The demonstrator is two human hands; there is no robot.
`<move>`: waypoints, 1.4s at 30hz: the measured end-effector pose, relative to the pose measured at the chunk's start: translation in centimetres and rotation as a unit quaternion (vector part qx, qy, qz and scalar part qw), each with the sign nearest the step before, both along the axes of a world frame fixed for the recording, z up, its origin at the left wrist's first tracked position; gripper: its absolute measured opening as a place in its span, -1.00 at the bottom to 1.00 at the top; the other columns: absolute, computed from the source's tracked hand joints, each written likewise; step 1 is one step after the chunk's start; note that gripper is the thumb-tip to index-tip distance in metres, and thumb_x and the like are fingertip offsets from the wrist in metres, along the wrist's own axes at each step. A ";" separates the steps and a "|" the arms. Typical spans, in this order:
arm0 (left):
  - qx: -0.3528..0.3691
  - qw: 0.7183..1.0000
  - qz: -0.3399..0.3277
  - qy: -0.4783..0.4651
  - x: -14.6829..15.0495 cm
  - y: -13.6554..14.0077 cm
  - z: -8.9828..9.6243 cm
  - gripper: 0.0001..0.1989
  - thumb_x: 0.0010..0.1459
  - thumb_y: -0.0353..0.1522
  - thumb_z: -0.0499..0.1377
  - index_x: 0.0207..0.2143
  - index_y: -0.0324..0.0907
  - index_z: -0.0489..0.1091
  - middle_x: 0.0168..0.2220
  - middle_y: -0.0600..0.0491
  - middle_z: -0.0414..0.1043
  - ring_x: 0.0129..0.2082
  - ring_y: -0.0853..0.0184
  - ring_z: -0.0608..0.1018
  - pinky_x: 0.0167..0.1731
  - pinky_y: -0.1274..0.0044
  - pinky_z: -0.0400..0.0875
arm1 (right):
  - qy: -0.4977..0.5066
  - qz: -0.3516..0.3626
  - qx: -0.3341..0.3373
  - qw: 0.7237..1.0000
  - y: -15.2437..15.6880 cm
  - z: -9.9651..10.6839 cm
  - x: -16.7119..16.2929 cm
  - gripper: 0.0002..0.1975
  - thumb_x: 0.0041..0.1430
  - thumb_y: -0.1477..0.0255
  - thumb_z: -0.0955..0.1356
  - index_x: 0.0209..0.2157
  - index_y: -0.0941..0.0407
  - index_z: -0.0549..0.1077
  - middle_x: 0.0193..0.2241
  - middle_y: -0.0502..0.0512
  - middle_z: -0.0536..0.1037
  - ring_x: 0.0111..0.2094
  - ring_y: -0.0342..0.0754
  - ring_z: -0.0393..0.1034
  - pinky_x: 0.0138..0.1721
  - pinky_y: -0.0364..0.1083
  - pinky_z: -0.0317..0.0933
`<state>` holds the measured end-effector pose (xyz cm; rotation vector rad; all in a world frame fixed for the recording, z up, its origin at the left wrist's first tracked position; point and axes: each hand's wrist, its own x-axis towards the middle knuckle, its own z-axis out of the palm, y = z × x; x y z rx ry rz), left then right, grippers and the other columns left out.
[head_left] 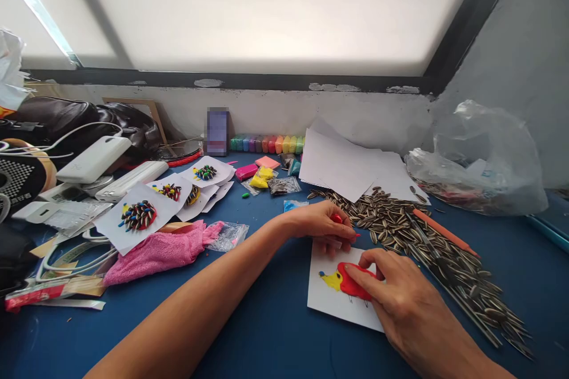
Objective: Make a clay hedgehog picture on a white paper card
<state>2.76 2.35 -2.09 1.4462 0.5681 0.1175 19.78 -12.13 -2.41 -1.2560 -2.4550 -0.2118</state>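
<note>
A white card (322, 296) lies on the blue table with a hedgehog-like figure on it. The figure has a yellow clay snout (331, 280), a small blue nose tip and a red clay body (353, 284). My right hand (400, 290) presses the red clay with thumb and bent fingers, hiding its right end. Over the card's top edge, my left hand (322, 224) is closed around a lump of red clay (336, 218). Something clear, perhaps plastic wrapping, shows under its fingers. Sunflower seeds (391, 213) are heaped just beyond both hands.
An orange clay tool (444, 231) and a thin metal rod (471, 314) lie across the seeds. Paper sheets (333, 160) and a plastic bag (484, 160) stand behind. Clay packets (267, 174) sit mid-table. Finished seed hedgehog cards (106, 225) and a pink cloth (155, 254) are left.
</note>
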 end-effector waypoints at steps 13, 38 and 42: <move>0.013 1.000 -0.003 0.001 0.0 0.1 -0.1 -0.53 -0.10 -0.01 0.37 -0.43 -0.23 0.40 -0.48 0.12 0.50 -0.66 0.49 0.46 -0.64 0.60 0.31 | 0.016 0.003 -0.005 1.000 -0.1 0.2 0.2 -0.63 0.22 0.65 0.19 -0.13 0.05 0.53 -0.26 0.21 0.46 -0.35 0.00 0.38 -0.41 -0.02 0.34; -0.008 0.999 0.023 0.021 0.2 -0.2 0.4 -0.56 -0.11 -0.07 0.40 -0.47 -0.25 0.39 -0.53 0.12 0.48 -0.66 0.50 0.46 -0.58 0.60 0.35 | 0.005 -0.035 -0.020 0.999 -0.7 -0.7 1.2 -0.58 0.20 0.65 0.18 -0.06 0.01 0.49 -0.16 0.20 0.46 -0.29 0.01 0.39 -0.32 0.01 0.35; -0.007 0.999 0.023 0.023 0.1 -0.4 0.6 -0.53 -0.14 -0.04 0.41 -0.48 -0.26 0.39 -0.52 0.13 0.48 -0.66 0.50 0.46 -0.60 0.61 0.32 | 0.003 -0.021 -0.037 0.999 -0.9 -0.3 1.0 -0.50 0.17 0.68 0.17 0.03 -0.01 0.45 -0.14 0.21 0.44 -0.28 0.02 0.39 -0.32 0.02 0.34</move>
